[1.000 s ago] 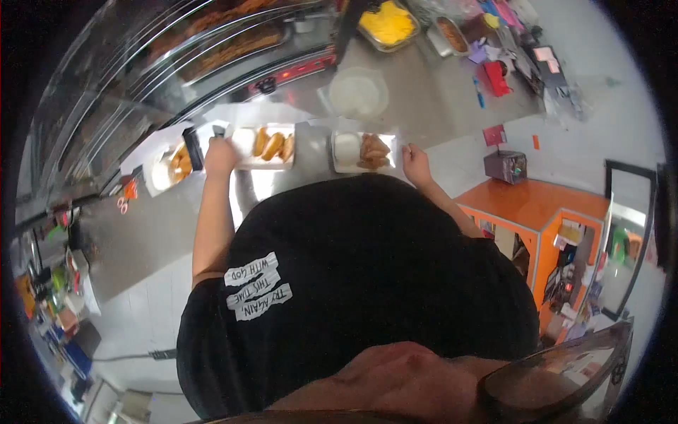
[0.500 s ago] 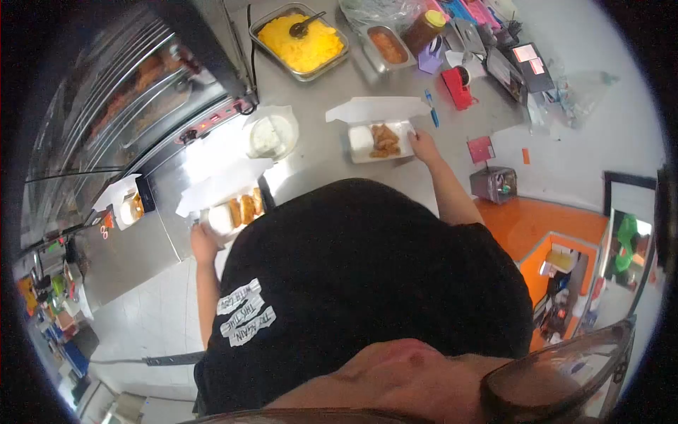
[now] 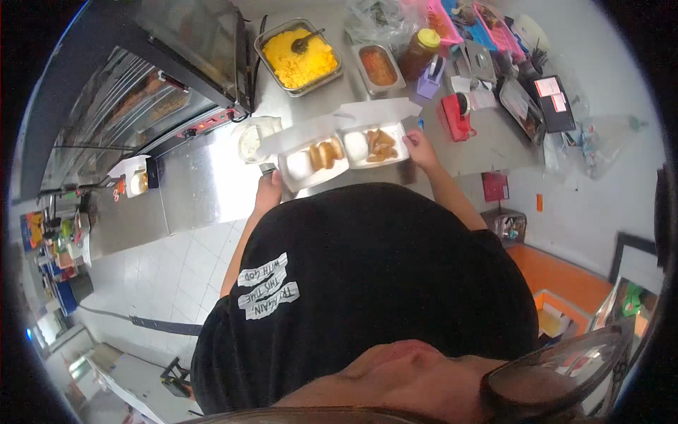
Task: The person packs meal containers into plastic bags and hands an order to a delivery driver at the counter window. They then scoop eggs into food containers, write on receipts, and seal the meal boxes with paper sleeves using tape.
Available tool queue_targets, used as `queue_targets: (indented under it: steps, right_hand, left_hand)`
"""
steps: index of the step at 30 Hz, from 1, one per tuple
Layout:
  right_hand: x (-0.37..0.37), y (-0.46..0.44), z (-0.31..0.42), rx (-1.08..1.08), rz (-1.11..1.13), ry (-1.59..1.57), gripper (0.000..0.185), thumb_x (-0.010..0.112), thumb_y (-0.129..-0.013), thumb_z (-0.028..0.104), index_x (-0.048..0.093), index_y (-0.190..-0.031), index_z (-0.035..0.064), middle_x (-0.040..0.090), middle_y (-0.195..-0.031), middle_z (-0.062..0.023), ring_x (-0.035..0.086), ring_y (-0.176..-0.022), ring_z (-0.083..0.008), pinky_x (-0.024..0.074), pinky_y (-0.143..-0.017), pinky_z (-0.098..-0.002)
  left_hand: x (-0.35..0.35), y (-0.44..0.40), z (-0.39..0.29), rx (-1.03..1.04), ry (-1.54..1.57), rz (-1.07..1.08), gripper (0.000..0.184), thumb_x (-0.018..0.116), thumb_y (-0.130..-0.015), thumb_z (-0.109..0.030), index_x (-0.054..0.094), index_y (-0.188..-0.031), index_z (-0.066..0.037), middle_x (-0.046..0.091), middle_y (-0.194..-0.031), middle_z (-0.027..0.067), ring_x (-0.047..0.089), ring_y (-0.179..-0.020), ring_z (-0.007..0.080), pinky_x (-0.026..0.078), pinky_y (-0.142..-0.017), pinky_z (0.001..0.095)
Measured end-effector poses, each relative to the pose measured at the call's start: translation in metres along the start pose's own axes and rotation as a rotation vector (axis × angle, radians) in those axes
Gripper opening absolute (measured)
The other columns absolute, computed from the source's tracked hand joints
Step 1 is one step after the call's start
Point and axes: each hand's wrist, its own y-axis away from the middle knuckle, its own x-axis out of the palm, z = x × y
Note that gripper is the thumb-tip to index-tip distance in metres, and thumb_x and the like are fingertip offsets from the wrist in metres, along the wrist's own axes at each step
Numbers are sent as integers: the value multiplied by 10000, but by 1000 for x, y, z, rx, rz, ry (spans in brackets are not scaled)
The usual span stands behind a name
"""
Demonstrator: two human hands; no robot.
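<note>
Since the left box (image 3: pixel 319 178) and right box (image 3: pixel 380 165) sit open side by side on the table (image 3: pixel 131 226), I'd call this lining-up.
Left hand (image 3: pixel 267 191) clutches some small dark thing (image 3: pixel 267 168) by the left box; right hand (image 3: pixel 421 150) pinches the right one's edge. Next calls for keeping both level, imo. Half a second ago they're well apart.

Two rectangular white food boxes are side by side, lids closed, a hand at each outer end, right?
No, the white lids are open, as the head view shows; the rest holds: boxes side by side, left hand and right hand at outer ends.
</note>
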Motion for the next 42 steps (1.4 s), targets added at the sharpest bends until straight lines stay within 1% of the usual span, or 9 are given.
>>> queue_targets:
  steps: [3, 5, 7, 11, 19, 23, 30, 40, 42]
  right_hand:
    - [-19, 28, 39, 250, 50, -334, 230, 563, -956, 179, 552, -1131, 29, 643, -990, -105, 631, -855, -196, 526, -766, -328]
    - [-37, 43, 16, 310, 129, -520, 277, 568, -957, 203, 535, -1158, 13, 638, -1023, -127, 645, -919, -219, 541, -778, -349]
    - [-59, 63, 23, 408, 119, -614, 302, 550, -972, 254, 549, -1170, 26, 633, -1068, -132, 653, -842, -207, 547, -713, -330]
    - [-114, 127, -17, 441, 272, -972, 337, 529, -970, 283, 521, -1199, 35, 600, -1132, -135, 621, -989, -286, 515, -841, -408]
    - [-128, 387, -39, 864, -291, -981, 426, 501, -965, 341, 498, -1254, 28, 568, -1205, -168, 565, -1103, -340, 446, -963, -451]
    - [-94, 562, -106, 567, -243, -1173, 387, 529, -951, 343, 596, -1156, 23, 618, -1130, -154, 587, -1073, -303, 453, -931, -408]
    - [-87, 713, -44, 814, -400, -1071, 351, 534, -946, 324, 615, -1100, 19, 629, -1092, -144, 596, -1031, -300, 461, -896, -403]
    - [-105, 807, 25, 799, -178, -923, 310, 542, -938, 296, 642, -1019, 14, 644, -1038, -131, 609, -970, -296, 472, -845, -395]
    - [-124, 821, 35, 760, -123, -873, 304, 544, -936, 290, 648, -1003, 13, 647, -1027, -129, 611, -957, -295, 474, -835, -394]
  left_hand:
    - [-53, 22, -44, -92, 64, 107, 452, 387, -991, -296, 614, -1145, 64, 613, -1134, 290, 590, -1065, 394, 443, -940, 425]
    - [-97, 44, -87, -165, 884, 275, 469, 388, -977, -300, 574, -1253, 31, 583, -1259, 206, 586, -1095, 308, 431, -983, 399]
    - [-140, 68, -138, 81, 1109, 378, 603, 437, -929, -405, 508, -1332, 37, 567, -1291, 162, 587, -1085, 243, 448, -954, 354]
    - [-183, 106, -189, 337, 970, 470, 742, 479, -871, -512, 485, -1350, 54, 581, -1272, 160, 587, -1077, 207, 444, -896, 291]
    - [-189, 159, -197, 631, 966, 676, 696, 433, -875, -434, 494, -1316, 102, 551, -1284, 215, 551, -1174, 291, 434, -940, 341]
    - [-167, 189, -187, 723, 1004, 849, 694, 420, -869, -398, 467, -1326, 122, 530, -1295, 245, 544, -1186, 322, 426, -975, 372]
    - [-139, 275, -218, 712, 1010, 1036, 713, 438, -860, -422, 469, -1333, 110, 510, -1339, 224, 540, -1198, 296, 419, -984, 367]
    - [-69, 339, -303, 890, 822, 1204, 802, 509, -880, -528, 443, -1332, 131, 490, -1355, 242, 565, -1168, 283, 488, -899, 333]
    - [-24, 327, -329, 949, 549, 1362, 604, 460, -952, -457, 567, -1256, 55, 573, -1264, 200, 569, -1127, 249, 431, -954, 342]
